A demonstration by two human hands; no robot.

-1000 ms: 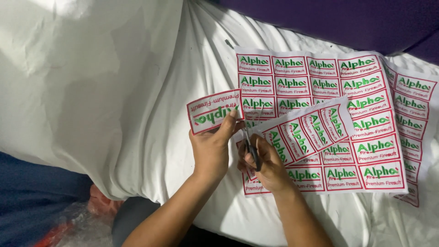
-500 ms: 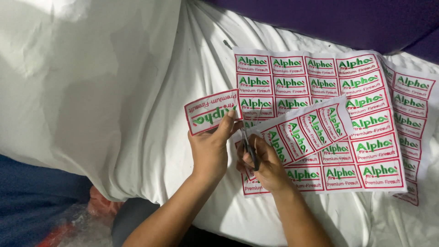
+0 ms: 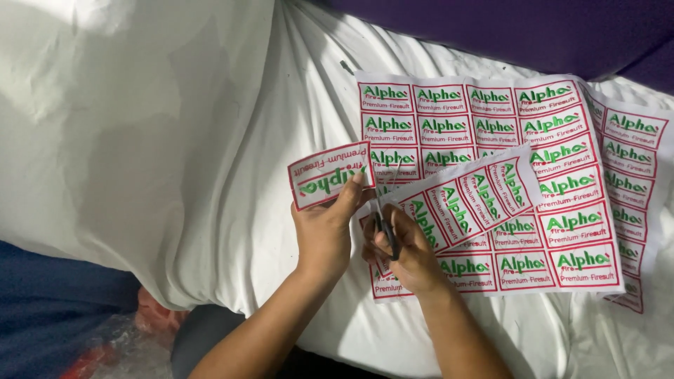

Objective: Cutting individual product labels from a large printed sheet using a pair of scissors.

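A strip of red-bordered labels [image 3: 456, 200] slants from lower left up to the right over a printed label sheet [image 3: 554, 182] on white cloth [image 3: 210, 175]. The left hand [image 3: 324, 235] pinches the strip's end label [image 3: 330, 175] between thumb and fingers; the right hand [image 3: 407, 253] grips small scissors [image 3: 382, 221], blades up, at the strip.

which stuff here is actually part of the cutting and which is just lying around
In use:
left hand holding the label at the strip's end
right hand working the scissors
strip of labels being cut

Lying about:
uncut label sheet
second sheet at right
white cloth underneath
clear plastic at lower left
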